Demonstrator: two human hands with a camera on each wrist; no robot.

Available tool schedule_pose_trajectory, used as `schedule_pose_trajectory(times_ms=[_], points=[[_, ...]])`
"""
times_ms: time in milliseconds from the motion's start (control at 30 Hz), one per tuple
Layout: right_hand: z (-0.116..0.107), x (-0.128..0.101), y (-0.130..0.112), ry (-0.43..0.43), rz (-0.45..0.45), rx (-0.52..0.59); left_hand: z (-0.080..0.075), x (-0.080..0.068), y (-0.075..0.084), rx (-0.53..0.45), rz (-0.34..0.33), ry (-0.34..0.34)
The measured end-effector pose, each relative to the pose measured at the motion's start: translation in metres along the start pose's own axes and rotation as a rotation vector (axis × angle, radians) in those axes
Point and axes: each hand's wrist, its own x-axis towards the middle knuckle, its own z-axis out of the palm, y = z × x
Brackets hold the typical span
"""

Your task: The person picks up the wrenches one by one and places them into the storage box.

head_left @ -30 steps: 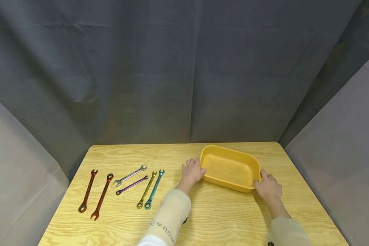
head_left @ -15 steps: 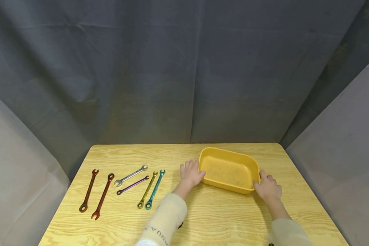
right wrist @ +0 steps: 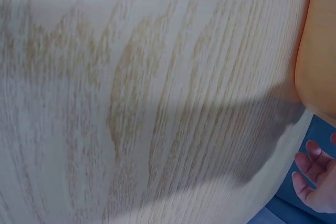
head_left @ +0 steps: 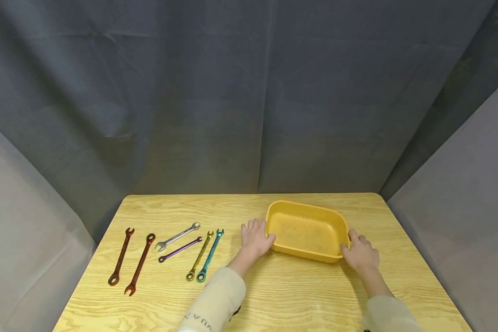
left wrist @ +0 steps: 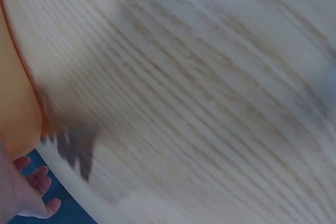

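Note:
A yellow plastic tray [head_left: 306,254] sits empty on the wooden table [head_left: 299,290], right of centre. My left hand [head_left: 254,236] lies flat beside the tray's left end, fingers straight on the wood and thumb against its wall. At the tray's front right corner my right hand [head_left: 360,252] rests on the table, thumb up against the rim and fingers loosely bent. The left wrist view shows the tray's orange side [left wrist: 16,103] and relaxed fingers [left wrist: 31,182]. The right wrist view shows the tray [right wrist: 317,40] and a few fingers [right wrist: 315,179].
Several coloured wrenches lie in a row on the table's left half: two red-brown [head_left: 120,256], [head_left: 139,263], silver [head_left: 176,236], purple [head_left: 179,249], gold [head_left: 199,256] and teal [head_left: 209,256]. Grey cloth hangs behind and beside the table.
The tray has slid a little to the left, toward the wrenches. Both hands moved left with it, keeping their places at its two ends.

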Motion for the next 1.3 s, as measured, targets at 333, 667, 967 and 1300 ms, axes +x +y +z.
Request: schedule_pose_trajectory(times_ms=[333,667,967,1300], points=[[0.003,0.002,-0.003,0.01,-0.033,-0.009,-0.001,-0.012,-0.003,-0.015,-0.007,0.017],[0.002,-0.001,-0.01,0.024,-0.094,-0.023,-0.001,-0.027,-0.01,-0.028,-0.01,0.038],[0.006,-0.004,-0.017,0.024,-0.137,-0.03,0.0,-0.041,-0.017,-0.047,-0.036,0.028],[0.013,-0.005,-0.024,0.053,-0.19,-0.047,-0.004,-0.056,-0.026,-0.063,-0.044,0.034]])
